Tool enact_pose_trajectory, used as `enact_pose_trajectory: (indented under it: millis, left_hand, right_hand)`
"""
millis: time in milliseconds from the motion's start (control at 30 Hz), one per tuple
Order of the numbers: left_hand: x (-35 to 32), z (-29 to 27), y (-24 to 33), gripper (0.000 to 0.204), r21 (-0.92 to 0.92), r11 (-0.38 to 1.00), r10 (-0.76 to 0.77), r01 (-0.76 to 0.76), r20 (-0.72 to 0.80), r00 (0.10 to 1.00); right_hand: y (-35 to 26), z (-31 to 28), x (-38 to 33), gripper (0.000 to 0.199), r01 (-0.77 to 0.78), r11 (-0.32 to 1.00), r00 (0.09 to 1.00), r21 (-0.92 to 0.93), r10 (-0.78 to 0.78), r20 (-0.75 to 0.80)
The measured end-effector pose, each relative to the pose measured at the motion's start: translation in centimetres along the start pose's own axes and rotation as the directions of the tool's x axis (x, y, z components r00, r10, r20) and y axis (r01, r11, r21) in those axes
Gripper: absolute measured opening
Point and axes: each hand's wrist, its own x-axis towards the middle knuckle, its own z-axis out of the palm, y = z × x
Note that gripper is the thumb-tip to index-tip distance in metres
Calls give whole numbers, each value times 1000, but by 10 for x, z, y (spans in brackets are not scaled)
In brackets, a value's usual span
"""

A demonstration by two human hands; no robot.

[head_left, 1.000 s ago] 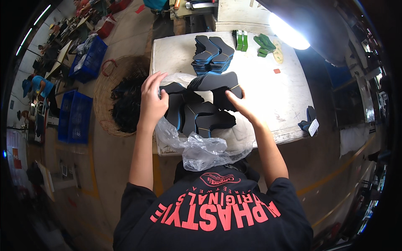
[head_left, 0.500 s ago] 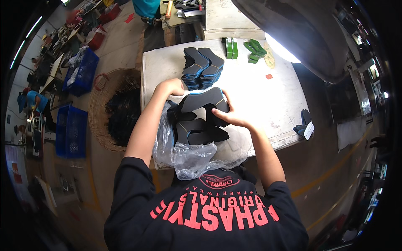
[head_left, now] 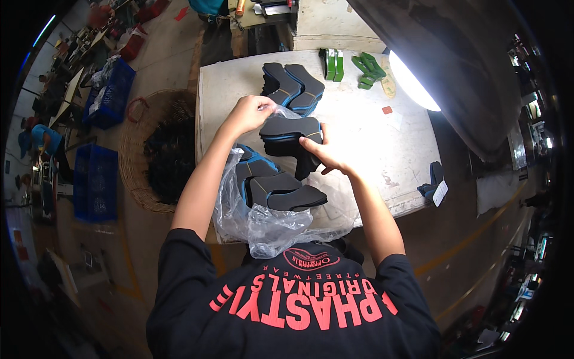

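Note:
My left hand (head_left: 250, 113) is closed in a pinch on the lifted edge of a clear plastic bag (head_left: 278, 230). Thumb in front and fingers behind, my right hand (head_left: 330, 151) grips a stack of curved dark-grey fabric pieces (head_left: 290, 127) with blue edges and yellow stitching. More such pieces (head_left: 284, 190) lie below it, on or in the crumpled bag near my body; which of the two I cannot tell. Just beyond my hands, two similar stacks (head_left: 306, 87) sit side by side on the white table (head_left: 371, 155).
Green angled pieces (head_left: 368, 70) lie at the table's far side. A tagged dark bundle (head_left: 433, 182) rests at the right edge. Left of the table stands a wicker basket (head_left: 134, 161) of dark material, with blue crates (head_left: 95, 182) beyond. A bright lamp (head_left: 412, 81) hangs over the far right.
My left hand has moved slightly away from me, with the bag's edge now lifted from its fingers. The stack in my right hand has risen off the pieces near my body.

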Motion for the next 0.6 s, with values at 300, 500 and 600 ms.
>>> enact_pose_trajectory:
  millis: [300,500,600]
  left_hand:
    - [-9,-13,14,24,-98,988,104,-120,-160,982]
    - [-9,-13,13,25,-421,906,85,-29,113,990]
    - [-13,-9,25,28,-387,922,76,-17,136,988]
  right_hand:
    - [6,26,25,96,326,866,932,-380,-361,-23]
    - [24,56,38,99,183,926,978,-331,-207,-38]
    - [33,60,34,93,233,875,951,-424,-295,-87]
